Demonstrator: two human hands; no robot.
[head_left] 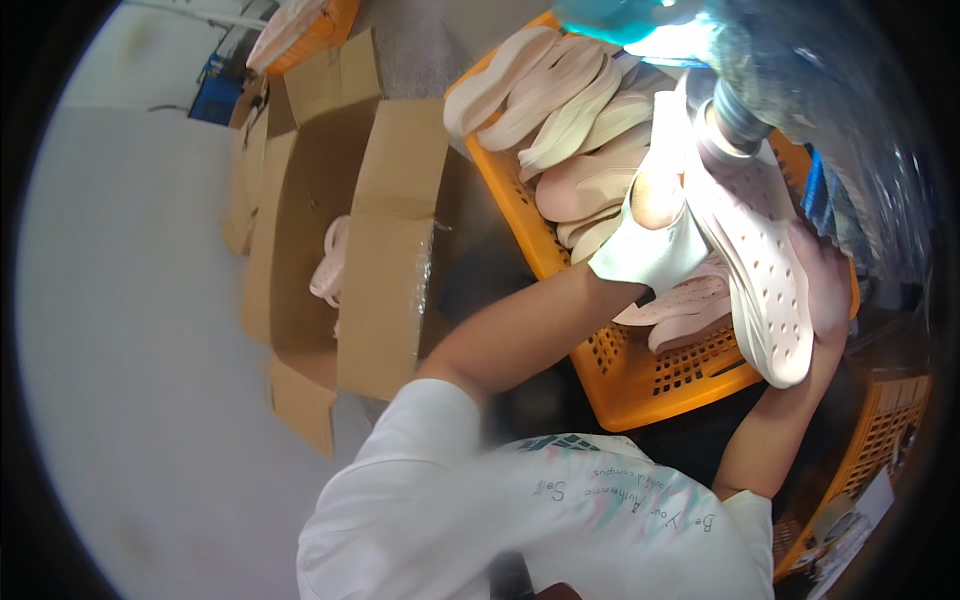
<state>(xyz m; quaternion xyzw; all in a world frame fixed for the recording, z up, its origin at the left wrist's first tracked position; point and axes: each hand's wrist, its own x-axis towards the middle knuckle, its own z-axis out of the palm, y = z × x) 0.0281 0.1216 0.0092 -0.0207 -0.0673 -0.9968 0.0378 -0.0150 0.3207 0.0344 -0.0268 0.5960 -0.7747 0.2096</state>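
A pale pink foam clog, dotted with small holes, is held tilted over an orange basket. My right hand grips its right edge, with the fingers partly behind it. My left hand, in a white glove with an opening that bares some skin, is closed at the clog's upper left side; glare washes out its fingertips. Right above the clog is a grey ribbed cylinder, its lower end meeting the clog's upper part. Several pale pink and cream foam shoe pieces lie stacked in the basket.
An open cardboard box with a few pink clogs stands to the left. Clear plastic sheeting and a bright turquoise thing hang at the upper right. Another orange basket is at the lower right.
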